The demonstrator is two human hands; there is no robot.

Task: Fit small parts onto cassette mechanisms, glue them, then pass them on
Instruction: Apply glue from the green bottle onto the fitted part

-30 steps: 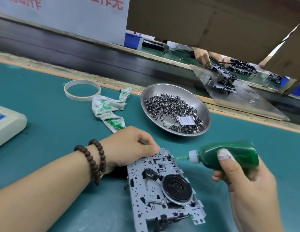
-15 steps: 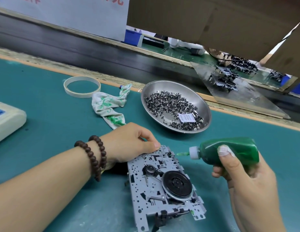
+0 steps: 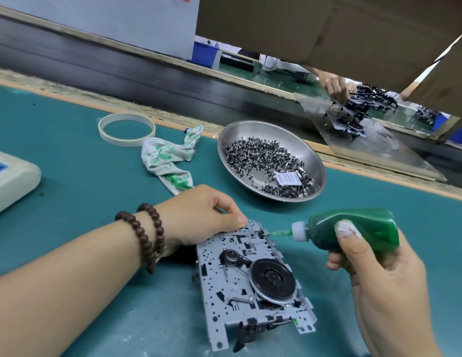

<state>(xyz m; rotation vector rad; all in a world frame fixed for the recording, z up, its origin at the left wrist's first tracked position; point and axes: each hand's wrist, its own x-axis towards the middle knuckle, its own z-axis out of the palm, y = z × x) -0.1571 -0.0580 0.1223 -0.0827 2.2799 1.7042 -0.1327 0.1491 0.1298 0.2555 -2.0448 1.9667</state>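
The gluing step looks to be in hand; the cassette mechanism [image 3: 253, 282] lies flat at lower centre of the frame, and the left hand [image 3: 199, 215] steadies its far edge, thumb pressing the plate, other fingers curled out of sight; the right hand [image 3: 374, 276] grasps the green glue bottle [image 3: 353, 228] at right of centre, its nozzle almost touching the mechanism's upper right corner; the next move probably calls for a light squeeze, a small drop only, then lifting the part away to pass on; the teal mat [image 3: 70, 163] carries a steel dish of small parts [image 3: 271, 161] at centre, a glue-stained rag [image 3: 168, 158] and a tape ring [image 3: 126, 128] to its left; a dark conveyor belt [image 3: 121, 70] crosses the upper frame, another worker's hand [image 3: 333, 86] beyond.
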